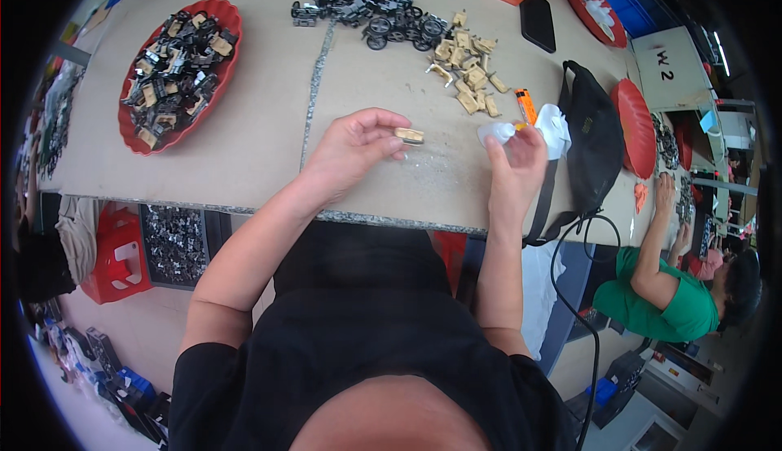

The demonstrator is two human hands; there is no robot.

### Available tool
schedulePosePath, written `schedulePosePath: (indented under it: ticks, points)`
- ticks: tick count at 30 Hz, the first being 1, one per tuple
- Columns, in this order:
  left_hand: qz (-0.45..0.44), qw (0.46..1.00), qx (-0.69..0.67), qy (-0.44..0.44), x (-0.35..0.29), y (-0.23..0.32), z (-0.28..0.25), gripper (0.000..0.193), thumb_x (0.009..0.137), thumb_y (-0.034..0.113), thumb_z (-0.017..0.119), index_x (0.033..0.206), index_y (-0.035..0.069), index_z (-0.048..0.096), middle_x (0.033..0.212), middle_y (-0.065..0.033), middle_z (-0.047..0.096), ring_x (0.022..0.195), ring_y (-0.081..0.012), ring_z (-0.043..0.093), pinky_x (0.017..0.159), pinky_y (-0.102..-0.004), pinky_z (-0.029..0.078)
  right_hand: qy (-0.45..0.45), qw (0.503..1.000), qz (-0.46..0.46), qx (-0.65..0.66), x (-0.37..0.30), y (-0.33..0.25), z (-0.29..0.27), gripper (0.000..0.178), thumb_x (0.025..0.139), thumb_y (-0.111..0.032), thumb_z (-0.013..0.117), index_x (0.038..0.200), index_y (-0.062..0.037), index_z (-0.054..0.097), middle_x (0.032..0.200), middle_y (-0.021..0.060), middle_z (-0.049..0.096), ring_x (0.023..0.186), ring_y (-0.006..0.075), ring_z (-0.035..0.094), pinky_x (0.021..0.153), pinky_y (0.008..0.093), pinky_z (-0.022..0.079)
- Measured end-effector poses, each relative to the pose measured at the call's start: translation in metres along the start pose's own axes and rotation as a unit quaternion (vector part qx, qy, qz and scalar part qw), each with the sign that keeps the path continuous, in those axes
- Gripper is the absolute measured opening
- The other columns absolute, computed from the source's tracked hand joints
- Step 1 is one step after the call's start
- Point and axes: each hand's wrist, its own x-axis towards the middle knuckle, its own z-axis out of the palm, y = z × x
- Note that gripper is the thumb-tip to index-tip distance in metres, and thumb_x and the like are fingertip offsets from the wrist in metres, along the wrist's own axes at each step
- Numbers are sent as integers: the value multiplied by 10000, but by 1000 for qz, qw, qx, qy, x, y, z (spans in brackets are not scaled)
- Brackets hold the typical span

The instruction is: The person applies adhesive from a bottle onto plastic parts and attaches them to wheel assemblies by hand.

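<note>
Pinching a tan plastic part (412, 137) between thumb and fingers, the left hand (353, 148) stood nearer the wearer than the pile of tan pieces (467, 72), to its left. The right hand (518, 160), near-right of that pile, pinched a small white bottle (497, 132). Overly firm squeezing risked spilling contents; a loosened fingertip hold risked dropping the part.

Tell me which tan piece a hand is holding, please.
The single tan piece in the left hand; the others lie in the pile or the red tray.
</note>
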Motion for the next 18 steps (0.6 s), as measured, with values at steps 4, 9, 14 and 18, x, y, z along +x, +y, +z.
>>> schedulePosePath:
  ticks: [4,9,14,18]
  points:
    - [-6,1000,14,-24,3,8,5,235,814,12,532,1046,-21,521,884,-56,599,740,-86,552,732,-219,449,13,975,-96,-199,-26,-23,9,203,819,-53,528,1001,33,500,993,89,508,776,113,531,654,207,420]
    - [-6,998,31,-46,11,11,9,230,823,10,515,1050,-17,533,879,-48,594,735,-77,547,699,-205,453,-151,939,239,196,-27,-17,36,248,892,-116,430,1053,47,524,938,85,538,711,102,538,611,218,433]
    - [57,987,144,-39,19,10,4,228,831,9,502,1054,4,548,903,-39,560,731,-67,541,656,-195,454,-189,899,289,270,-20,-11,41,215,882,-132,458,1003,24,543,856,76,592,728,121,572,657,242,478]
    - [56,987,143,-46,31,12,-2,285,819,56,539,1100,17,514,879,-53,546,710,-63,542,597,-197,452,-190,874,316,316,-15,1,35,198,875,-128,470,980,21,547,862,83,599,742,134,584,674,250,491]
